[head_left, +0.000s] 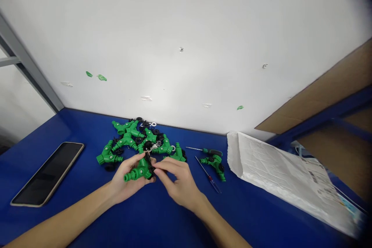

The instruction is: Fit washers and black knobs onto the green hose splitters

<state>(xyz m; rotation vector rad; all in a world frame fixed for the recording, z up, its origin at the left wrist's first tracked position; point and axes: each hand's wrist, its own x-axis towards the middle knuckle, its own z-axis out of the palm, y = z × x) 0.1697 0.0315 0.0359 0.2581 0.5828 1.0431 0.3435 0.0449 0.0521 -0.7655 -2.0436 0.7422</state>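
Green plastic Y-shaped connector [136, 173], lower centre, gripped in the left hand [124, 179], needs the right hand [178, 182] fingers pinching its black fitting [151, 171] squarely.

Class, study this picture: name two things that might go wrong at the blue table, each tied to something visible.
1. The small black piece pinched by the right hand against the green plastic Y-shaped connector in the left hand may slip into the pile of green connectors behind.
2. The thin screwdriver beside the right forearm might get knocked away.
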